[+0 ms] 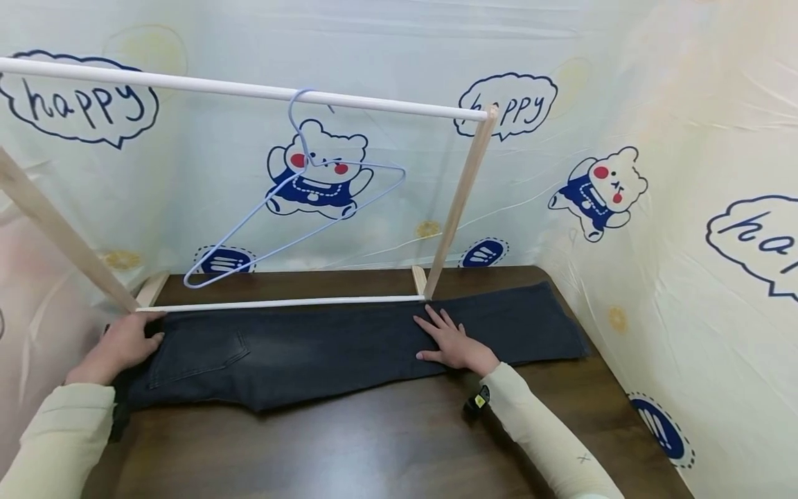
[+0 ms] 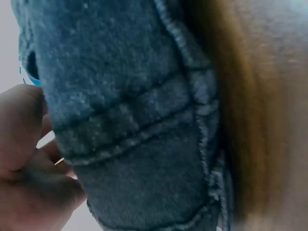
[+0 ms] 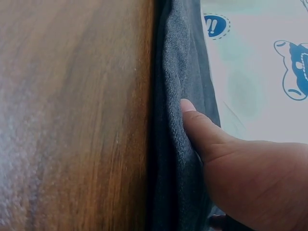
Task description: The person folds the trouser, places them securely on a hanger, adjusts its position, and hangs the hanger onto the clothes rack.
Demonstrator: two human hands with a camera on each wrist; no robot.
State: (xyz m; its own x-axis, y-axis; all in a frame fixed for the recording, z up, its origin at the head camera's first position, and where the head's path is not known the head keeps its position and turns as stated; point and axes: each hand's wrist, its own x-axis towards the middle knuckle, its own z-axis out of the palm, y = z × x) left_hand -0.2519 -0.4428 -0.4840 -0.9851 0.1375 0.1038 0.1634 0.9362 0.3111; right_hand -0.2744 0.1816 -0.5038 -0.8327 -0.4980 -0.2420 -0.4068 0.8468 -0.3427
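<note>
Dark folded jeans lie lengthwise across the brown table, the pocket and waist end at the left and the leg ends at the right. My left hand rests on the waist end, thumb and index finger apart; its other fingers are partly hidden. In the left wrist view, that hand is beside the stitched denim. My right hand lies on the jeans' leg with spread fingers. The right wrist view shows the thumb of this hand against the folded denim.
Just behind the jeans stands a rack with a white top rail, wooden posts and a white lower rail. A light blue hanger hangs from the top rail. Printed sheeting surrounds the table.
</note>
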